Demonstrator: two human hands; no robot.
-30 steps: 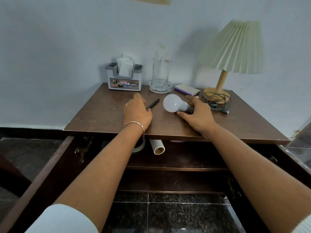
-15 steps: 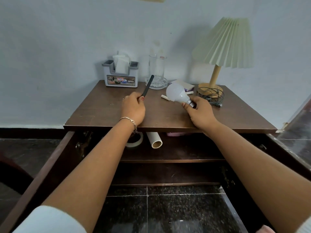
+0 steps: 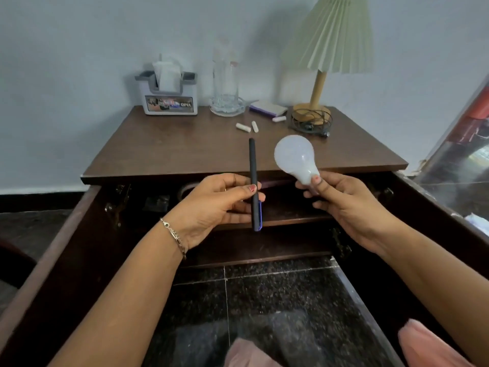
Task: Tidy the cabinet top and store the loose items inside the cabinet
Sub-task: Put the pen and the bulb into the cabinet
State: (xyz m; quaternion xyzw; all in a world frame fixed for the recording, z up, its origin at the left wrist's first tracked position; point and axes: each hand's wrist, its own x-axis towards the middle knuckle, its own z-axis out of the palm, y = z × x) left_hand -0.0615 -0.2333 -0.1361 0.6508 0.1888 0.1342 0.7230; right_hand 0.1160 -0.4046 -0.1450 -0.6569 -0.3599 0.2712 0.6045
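Presently the left hand (image 3: 217, 207) is pinching a dark pen (image 3: 253, 165) upright between thumb and fingers (image 3: 242, 209); at its 3 o'clock, the right hand (image 3: 344, 205) is gripping a white bulb (image 3: 294, 157) by the neck, with the cabinet top (image 3: 172, 149) lying at 12 o'clock.

Pleated lamp (image 3: 333, 35) against pale wall (image 3: 79, 49) — speckled dark floor (image 3: 264, 292) below.

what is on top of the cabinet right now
A tissue holder, glass, small pad, lamp with coiled cable, three white sticks. The held bulb and pen hide part of its front.
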